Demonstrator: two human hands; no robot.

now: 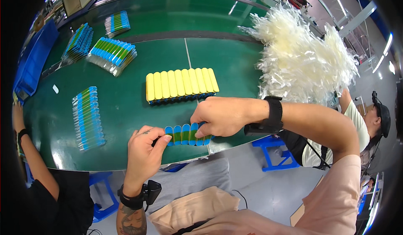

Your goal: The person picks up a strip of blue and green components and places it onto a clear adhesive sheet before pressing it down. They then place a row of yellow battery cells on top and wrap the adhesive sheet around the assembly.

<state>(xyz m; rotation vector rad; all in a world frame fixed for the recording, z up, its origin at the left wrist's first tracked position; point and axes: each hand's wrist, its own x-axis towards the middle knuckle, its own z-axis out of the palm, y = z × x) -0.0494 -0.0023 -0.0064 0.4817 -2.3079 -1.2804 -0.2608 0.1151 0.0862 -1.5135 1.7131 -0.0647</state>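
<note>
At the near table edge lies a side-by-side row of blue-and-green strips [185, 135], flat and round-ended like small nail files. My left hand [147, 144] pinches the row's left end between thumb and fingers. Over the right end, my right hand [222, 116] is closed with its thumb and fingertips on the strips, hiding part of them. Just beyond my hands stands a block of yellow strips [181, 84] of the same shape, with blue edges showing beneath. To the left, a fanned row of blue-and-green strips in clear sleeves [87, 118] lies on the table.
Sleeved stacks [112, 52] sit at the far left, beside a blue bin [35, 58]. A large heap of clear plastic sleeves [302, 54] covers the right side of the green table [235, 63]. A co-worker's arm [37, 163] is at left; another person [357, 121] sits at right.
</note>
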